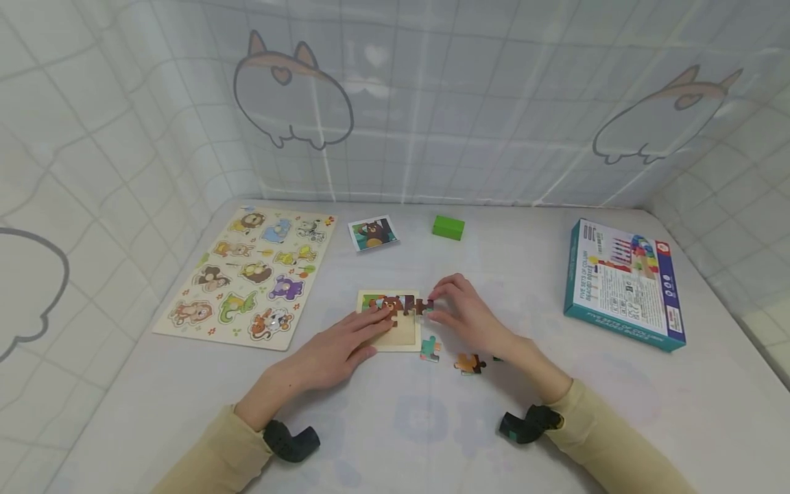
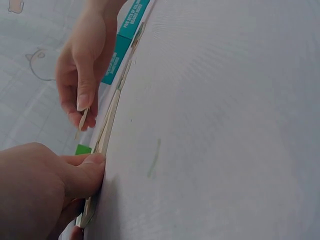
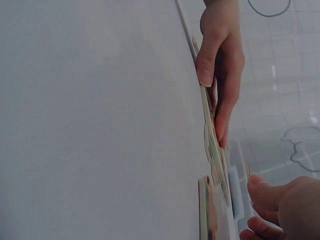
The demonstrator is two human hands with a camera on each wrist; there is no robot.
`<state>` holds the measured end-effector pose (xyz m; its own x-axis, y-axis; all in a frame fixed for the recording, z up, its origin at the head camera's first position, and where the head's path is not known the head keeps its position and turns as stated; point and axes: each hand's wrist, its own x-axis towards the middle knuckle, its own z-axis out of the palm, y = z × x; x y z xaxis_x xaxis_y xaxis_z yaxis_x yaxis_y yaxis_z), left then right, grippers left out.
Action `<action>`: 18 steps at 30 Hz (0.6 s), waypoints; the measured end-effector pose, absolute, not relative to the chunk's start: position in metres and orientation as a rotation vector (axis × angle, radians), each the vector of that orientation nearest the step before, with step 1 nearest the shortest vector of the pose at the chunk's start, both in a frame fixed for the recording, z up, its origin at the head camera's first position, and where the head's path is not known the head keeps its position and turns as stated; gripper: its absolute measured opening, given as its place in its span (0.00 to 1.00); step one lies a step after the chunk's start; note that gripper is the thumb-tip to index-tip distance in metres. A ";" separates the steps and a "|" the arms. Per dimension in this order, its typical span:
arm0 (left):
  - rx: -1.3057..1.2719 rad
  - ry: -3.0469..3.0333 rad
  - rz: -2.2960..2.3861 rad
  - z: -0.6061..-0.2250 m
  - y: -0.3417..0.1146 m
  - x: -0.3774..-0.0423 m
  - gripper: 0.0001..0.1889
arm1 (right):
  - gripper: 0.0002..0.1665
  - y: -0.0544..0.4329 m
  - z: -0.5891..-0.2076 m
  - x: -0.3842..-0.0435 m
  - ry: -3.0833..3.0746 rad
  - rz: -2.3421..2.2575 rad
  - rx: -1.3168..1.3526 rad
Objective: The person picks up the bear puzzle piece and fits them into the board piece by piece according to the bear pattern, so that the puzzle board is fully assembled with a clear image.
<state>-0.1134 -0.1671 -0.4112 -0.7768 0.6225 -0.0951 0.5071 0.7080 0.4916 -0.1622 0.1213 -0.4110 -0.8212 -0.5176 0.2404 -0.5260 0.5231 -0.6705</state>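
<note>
A square wooden puzzle tray (image 1: 407, 339) lies on the table, with joined bear puzzle pieces (image 1: 392, 302) across its upper part. My left hand (image 1: 333, 351) rests on its left side, fingers stretched over the pieces and thumb near the lower edge. Just off the tray's upper right corner, my right hand (image 1: 474, 321) pinches a dark brown puzzle piece (image 1: 424, 306) between thumb and fingers. From the left wrist, that piece (image 2: 81, 124) appears edge-on, raised above the tray. Below the right hand lie a teal piece (image 1: 430, 349) and an orange-brown piece (image 1: 469, 364); another is mostly hidden by the wrist.
An animal puzzle board (image 1: 247, 271) lies at the left. Behind the tray are a bear picture card (image 1: 374, 234) and a green block (image 1: 448, 228). A teal-edged box (image 1: 626, 285) lies at the right. A patterned curtain (image 1: 432, 103) closes off the back.
</note>
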 end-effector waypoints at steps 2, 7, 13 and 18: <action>0.899 2.664 0.654 -0.411 -0.167 -0.113 0.28 | 0.14 0.116 -0.411 -0.163 -2.740 1.202 0.948; 0.895 2.661 0.653 -0.411 -0.166 -0.113 0.28 | 0.14 0.104 -0.411 -0.165 -2.744 1.199 0.976; 0.875 2.656 0.644 -0.410 -0.165 -0.114 0.28 | 0.13 0.097 -0.416 -0.164 -2.759 1.182 1.006; 0.851 2.670 0.613 -0.409 -0.164 -0.114 0.29 | 0.13 0.095 -0.421 -0.164 -2.737 1.168 1.021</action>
<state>-0.1137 -0.1641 -0.4086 -0.7903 0.5997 -0.1260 0.4847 0.7375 0.4703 -0.1638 0.0954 -0.4207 -0.7894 -0.5665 0.2365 -0.5627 0.5136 -0.6477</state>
